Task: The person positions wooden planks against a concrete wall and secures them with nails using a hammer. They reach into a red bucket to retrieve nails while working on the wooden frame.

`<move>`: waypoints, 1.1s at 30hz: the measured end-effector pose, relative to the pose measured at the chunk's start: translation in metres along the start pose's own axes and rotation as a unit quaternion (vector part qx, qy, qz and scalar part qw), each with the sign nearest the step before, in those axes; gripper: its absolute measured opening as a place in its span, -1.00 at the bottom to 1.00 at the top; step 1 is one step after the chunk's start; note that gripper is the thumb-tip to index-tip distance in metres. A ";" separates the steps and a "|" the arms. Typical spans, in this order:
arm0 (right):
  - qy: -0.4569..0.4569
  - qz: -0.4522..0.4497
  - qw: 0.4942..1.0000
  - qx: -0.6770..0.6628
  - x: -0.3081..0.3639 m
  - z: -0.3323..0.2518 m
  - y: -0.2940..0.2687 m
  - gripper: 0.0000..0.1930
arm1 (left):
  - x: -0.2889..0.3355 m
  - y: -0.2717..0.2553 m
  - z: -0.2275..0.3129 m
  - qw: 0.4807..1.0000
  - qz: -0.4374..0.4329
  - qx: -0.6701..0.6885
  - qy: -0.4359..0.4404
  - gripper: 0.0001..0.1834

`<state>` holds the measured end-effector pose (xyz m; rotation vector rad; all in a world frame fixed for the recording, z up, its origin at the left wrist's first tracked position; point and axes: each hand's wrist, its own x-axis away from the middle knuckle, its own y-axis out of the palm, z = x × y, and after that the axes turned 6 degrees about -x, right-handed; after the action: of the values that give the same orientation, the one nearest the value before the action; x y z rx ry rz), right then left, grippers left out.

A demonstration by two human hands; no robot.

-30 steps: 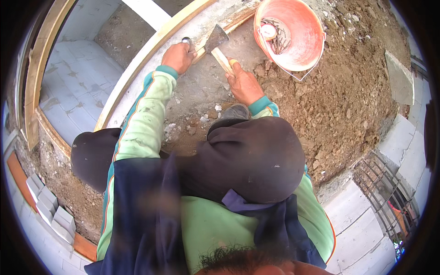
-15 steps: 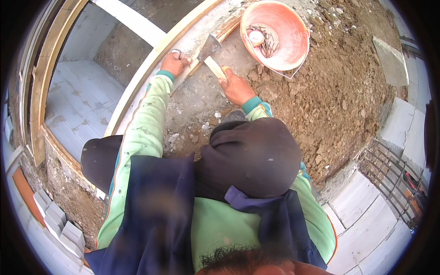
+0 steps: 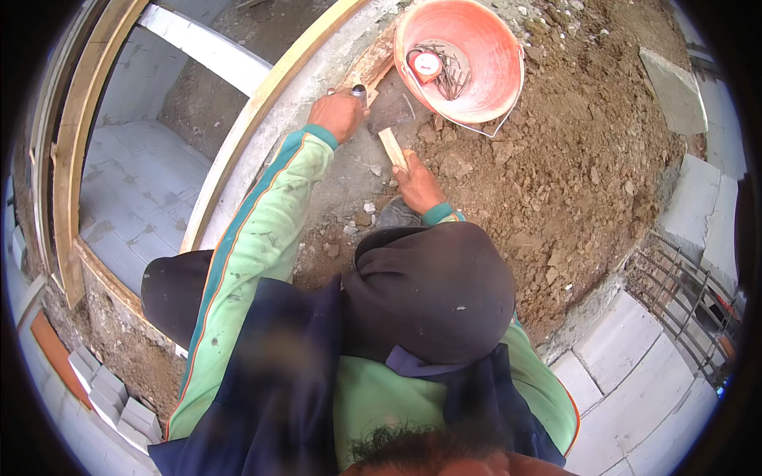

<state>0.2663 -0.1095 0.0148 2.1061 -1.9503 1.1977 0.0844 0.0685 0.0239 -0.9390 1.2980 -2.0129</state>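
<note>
My left hand (image 3: 337, 115) is closed around a short object with a shiny metal end (image 3: 359, 91), whose kind I cannot make out. It is above a rough strip of wood (image 3: 369, 62) beside the timber edge. My right hand (image 3: 418, 186) grips the pale wooden handle (image 3: 393, 149) of a tool. A broad grey blade (image 3: 394, 115), smeared by motion, appears at the handle's far end, so the tool's kind cannot be told. Just beyond my right hand sits an orange bucket (image 3: 500, 47) with nails (image 3: 452, 79) and a red-and-white tape measure (image 3: 426, 67) inside.
A curved timber board (image 3: 266, 103) runs along my left, with a white beam (image 3: 210, 49) joining it. Loose brown soil (image 3: 556, 190) spreads on the right. Steel rebar mesh (image 3: 675, 285) and pale blocks (image 3: 635, 365) lie lower right; smaller blocks (image 3: 111, 393) are lower left.
My left hand has moved right and turned, bringing the metal end into view. My right hand has lowered toward me with the tool, and its blade has become blurred.
</note>
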 end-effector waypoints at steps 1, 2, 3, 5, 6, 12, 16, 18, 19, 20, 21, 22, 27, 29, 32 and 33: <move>0.017 0.016 0.998 -0.059 0.005 0.010 0.004 -0.53 | 0.006 -0.001 -0.002 0.999 -0.002 0.018 -0.032 -0.71; 0.057 0.015 0.992 -0.109 0.009 0.019 0.007 -0.53 | 0.006 0.013 -0.013 0.997 0.016 0.056 -0.053 -0.70; 0.055 0.016 0.992 -0.112 0.005 0.021 0.004 -0.53 | 0.004 0.008 -0.024 0.997 0.016 0.053 -0.052 -0.70; 0.088 -0.004 0.991 -0.106 0.006 0.019 0.000 -0.54 | 0.011 0.005 -0.049 0.963 0.070 0.204 -0.163 -0.69; 0.097 -0.021 0.989 -0.108 0.005 0.010 0.000 -0.54 | 0.016 0.014 -0.074 0.947 0.070 0.224 -0.221 -0.69; 0.042 -0.011 0.999 -0.026 -0.001 0.001 -0.017 -0.55 | 0.027 0.031 -0.049 0.883 0.158 0.291 -0.333 -0.73; 0.024 -0.004 1.000 0.004 0.003 -0.026 -0.016 -0.54 | 0.024 0.019 -0.068 0.919 0.134 0.228 -0.293 -0.70; -0.015 0.024 0.999 0.019 0.002 -0.034 -0.016 -0.53 | 0.019 -0.005 -0.055 0.955 0.054 0.138 -0.257 -0.63; -0.016 0.022 0.999 0.017 0.000 -0.046 -0.014 -0.53 | 0.019 -0.015 -0.054 0.955 0.053 0.135 -0.260 -0.63; -0.065 0.033 0.997 0.033 -0.007 -0.060 -0.013 -0.54 | 0.018 -0.022 -0.055 0.963 0.027 0.116 -0.242 -0.63; -0.113 0.042 0.992 0.047 -0.014 -0.072 -0.011 -0.54 | 0.021 -0.024 -0.057 0.969 0.000 0.097 -0.228 -0.63; -0.113 0.041 0.992 0.045 -0.023 -0.080 -0.013 -0.54 | 0.021 -0.023 -0.056 0.969 -0.001 0.095 -0.228 -0.63; -0.058 -0.034 0.978 0.199 -0.045 -0.103 -0.023 -0.61 | 0.026 -0.024 -0.049 0.972 0.037 0.079 -0.217 -0.68; -0.005 -0.076 0.966 0.247 -0.049 -0.088 -0.020 -0.61 | 0.029 -0.016 -0.030 0.980 0.040 0.022 -0.194 -0.65; 0.005 -0.070 0.969 0.238 -0.058 -0.078 -0.020 -0.61 | 0.026 0.013 -0.033 0.972 0.117 0.004 -0.203 -0.64; 0.017 -0.067 0.973 0.222 -0.056 -0.078 -0.019 -0.61 | 0.027 0.028 -0.037 0.956 0.168 0.043 -0.237 -0.66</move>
<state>0.2478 -0.0194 0.0479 2.3397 -1.6070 1.7583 0.0408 0.0569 -0.0054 -1.0031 1.0118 -1.4564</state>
